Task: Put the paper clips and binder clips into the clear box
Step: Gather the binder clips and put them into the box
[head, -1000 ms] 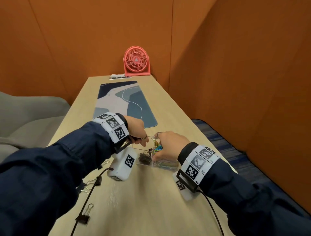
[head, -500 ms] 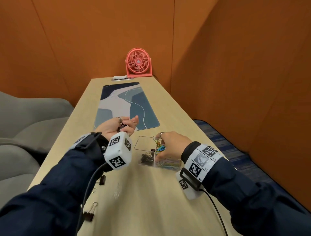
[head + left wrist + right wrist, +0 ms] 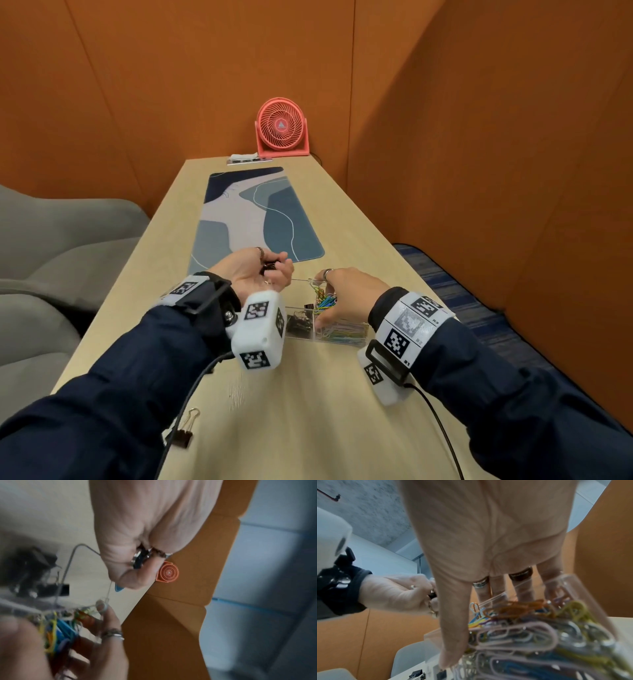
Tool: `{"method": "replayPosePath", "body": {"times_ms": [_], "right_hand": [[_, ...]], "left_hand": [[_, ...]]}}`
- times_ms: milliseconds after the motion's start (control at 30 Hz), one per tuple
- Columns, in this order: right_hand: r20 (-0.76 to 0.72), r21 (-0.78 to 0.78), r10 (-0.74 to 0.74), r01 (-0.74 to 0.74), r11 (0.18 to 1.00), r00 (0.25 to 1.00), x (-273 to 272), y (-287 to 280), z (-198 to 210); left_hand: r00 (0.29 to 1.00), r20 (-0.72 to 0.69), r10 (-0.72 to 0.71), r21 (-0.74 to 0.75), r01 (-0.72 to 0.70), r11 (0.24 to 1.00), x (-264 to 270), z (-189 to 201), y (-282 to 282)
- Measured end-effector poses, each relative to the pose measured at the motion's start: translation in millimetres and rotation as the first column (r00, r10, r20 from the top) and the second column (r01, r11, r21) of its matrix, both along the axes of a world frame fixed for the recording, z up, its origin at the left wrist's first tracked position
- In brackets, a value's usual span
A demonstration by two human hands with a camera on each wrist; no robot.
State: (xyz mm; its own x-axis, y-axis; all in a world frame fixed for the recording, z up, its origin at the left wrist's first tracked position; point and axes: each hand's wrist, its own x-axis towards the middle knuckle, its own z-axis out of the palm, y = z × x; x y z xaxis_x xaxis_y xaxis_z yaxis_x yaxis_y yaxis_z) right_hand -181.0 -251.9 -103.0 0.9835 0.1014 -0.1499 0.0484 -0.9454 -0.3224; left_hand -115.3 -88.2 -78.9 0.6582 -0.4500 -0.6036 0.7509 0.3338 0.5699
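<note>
The clear box (image 3: 301, 337) sits on the wooden table in the head view. Its left compartment holds black binder clips (image 3: 297, 323) and its right one a heap of coloured paper clips (image 3: 346, 334). My right hand (image 3: 346, 294) grips the box across the paper-clip side, thumb on the near wall and fingers at the far wall (image 3: 573, 580). My left hand (image 3: 270, 270) hovers palm up just left of and beyond the box, fingers curled round a few black binder clips (image 3: 139, 559). One loose binder clip (image 3: 183, 433) lies near the table's front left edge.
A blue patterned desk mat (image 3: 246, 219) lies beyond the hands, with a coral fan (image 3: 282, 128) at the table's far end. Orange walls close in on the right and back. Grey seats (image 3: 51, 240) stand left of the table. Wrist-camera cables trail over the near table.
My left hand left the box, swung out left, turned palm up holding binder clips, and has now drifted back toward the box. My right hand stayed on the box.
</note>
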Motion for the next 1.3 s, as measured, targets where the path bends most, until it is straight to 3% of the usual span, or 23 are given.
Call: {"method": "replayPosePath", "body": {"times_ms": [100,200,300,467,600,667,767,800,933,1100,1133,1233,1300], "right_hand": [[0.009,0.002,0.001,-0.001,1.000,1.000,0.5,0.3,-0.9],[0.010,0.005,0.008,-0.008,1.000,1.000,0.4,-0.3,-1.9],[0.012,0.003,0.020,-0.020,1.000,1.000,0.4,-1.2,-2.5],[0.025,-0.003,0.029,-0.029,1.000,0.999,1.4,-0.6,-3.6],[0.037,0.002,0.027,-0.027,1.000,0.999,0.8,0.6,-2.9],[0.038,0.007,0.029,-0.029,1.000,0.999,0.0,0.8,-2.8],[0.032,0.014,0.029,-0.030,0.999,0.999,-1.6,0.0,-2.4],[0.034,0.015,0.029,-0.029,0.999,0.999,-2.2,-0.1,-2.5],[0.041,0.019,0.028,-0.029,0.999,0.999,-3.7,-0.2,-1.9],[0.040,0.022,0.032,-0.033,0.999,0.999,-2.8,0.2,-2.0],[0.039,0.023,0.032,-0.033,0.999,0.999,-2.6,0.4,-1.9],[0.035,0.016,0.037,-0.037,0.999,0.999,-2.3,1.3,-1.9],[0.032,0.009,0.035,-0.035,0.999,0.999,-2.3,1.3,-1.6]], "left_hand": [[0.940,0.127,-0.316,0.271,0.273,0.923,-10.4,7.2,-7.4],[0.824,0.141,-0.549,0.606,0.367,0.706,-12.1,9.2,-15.8],[0.726,0.084,-0.682,0.815,0.344,0.467,-7.0,9.0,-20.9],[0.588,0.000,-0.809,0.937,0.281,0.205,-4.7,18.3,-29.7],[0.474,-0.130,-0.871,0.988,0.140,-0.071,-10.4,28.3,-37.5],[0.468,-0.150,-0.871,0.987,0.126,-0.102,-12.7,31.6,-40.2],[0.418,-0.217,-0.882,0.973,0.018,-0.231,-13.1,32.9,-38.1],[0.415,-0.215,-0.884,0.971,-0.007,-0.239,-12.8,32.3,-36.8],[0.444,-0.121,-0.888,0.990,-0.015,-0.142,-16.5,31.3,-33.0],[0.522,0.081,-0.849,0.997,-0.044,0.068,-17.0,29.1,-30.7],[0.537,0.143,-0.831,0.990,-0.072,0.124,-15.4,28.0,-31.0],[0.665,0.344,-0.663,0.893,-0.013,0.449,-16.0,24.9,-30.6],[0.708,0.411,-0.574,0.793,0.033,0.608,-15.2,20.7,-27.2]]}}
